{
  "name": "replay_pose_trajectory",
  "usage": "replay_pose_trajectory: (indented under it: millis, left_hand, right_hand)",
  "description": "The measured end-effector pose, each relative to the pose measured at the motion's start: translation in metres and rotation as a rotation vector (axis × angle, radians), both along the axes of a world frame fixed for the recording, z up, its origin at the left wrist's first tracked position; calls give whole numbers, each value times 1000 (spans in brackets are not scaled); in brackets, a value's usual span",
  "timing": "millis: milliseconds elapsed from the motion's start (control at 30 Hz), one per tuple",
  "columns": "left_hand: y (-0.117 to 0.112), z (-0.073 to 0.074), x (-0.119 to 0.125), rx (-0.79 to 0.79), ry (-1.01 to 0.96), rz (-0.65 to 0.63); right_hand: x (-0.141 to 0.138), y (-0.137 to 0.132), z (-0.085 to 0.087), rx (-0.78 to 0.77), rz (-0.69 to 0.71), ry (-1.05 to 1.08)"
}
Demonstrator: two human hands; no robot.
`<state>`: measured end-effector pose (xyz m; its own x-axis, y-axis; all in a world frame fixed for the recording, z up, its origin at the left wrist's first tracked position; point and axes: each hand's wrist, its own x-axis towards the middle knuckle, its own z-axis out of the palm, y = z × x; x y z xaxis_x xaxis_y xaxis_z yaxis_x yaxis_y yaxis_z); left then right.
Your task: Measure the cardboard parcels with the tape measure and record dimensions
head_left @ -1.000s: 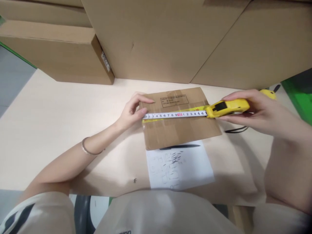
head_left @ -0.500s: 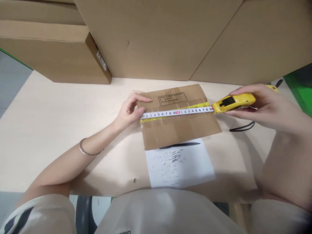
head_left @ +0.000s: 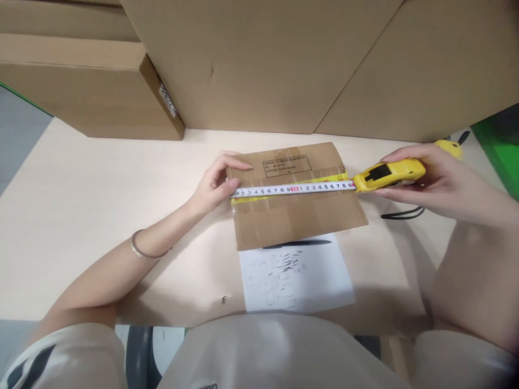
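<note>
A small flat cardboard box (head_left: pixel 300 216) with a printed label lies on the pale table (head_left: pixel 101 205). A white tape blade (head_left: pixel 292 188) stretches across the box's top from left edge to right edge. My left hand (head_left: pixel 214 183) pinches the blade's end against the box's left edge, fingers closed. At the box's right edge, my right hand (head_left: pixel 438 181) is wrapped round the yellow tape measure case (head_left: pixel 389 174). A black wrist strap (head_left: pixel 401 213) trails from the case onto the table.
A black pen (head_left: pixel 298 244) lies along the box's near edge, on a white sheet with handwriting (head_left: pixel 295 278). Large cardboard boxes (head_left: pixel 259 65) stand along the back, another at the back left (head_left: pixel 93 86). A green surface (head_left: pixel 500 151) shows at the right.
My right hand has pulled the yellow case further right, and the blade now spans the box's full width. My left hand has kept its hold on the blade's end.
</note>
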<state>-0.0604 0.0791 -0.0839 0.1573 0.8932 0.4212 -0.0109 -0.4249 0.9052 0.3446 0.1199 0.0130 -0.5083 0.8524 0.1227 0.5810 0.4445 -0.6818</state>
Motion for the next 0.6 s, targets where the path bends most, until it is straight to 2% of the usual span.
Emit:
replay_pose_trajectory:
  millis: [167,433,600]
  left_hand:
    - [4,3,-4,-38,-7,-53]
    - [10,2,-8,-48,-45,-174]
    - [16,-2,-10,10,-59,-245]
  right_hand:
    - [7,-10,2,55,92,-91]
    - [3,-51,7,-142,95,-132]
    - [7,-54,8,-174,123,-161]
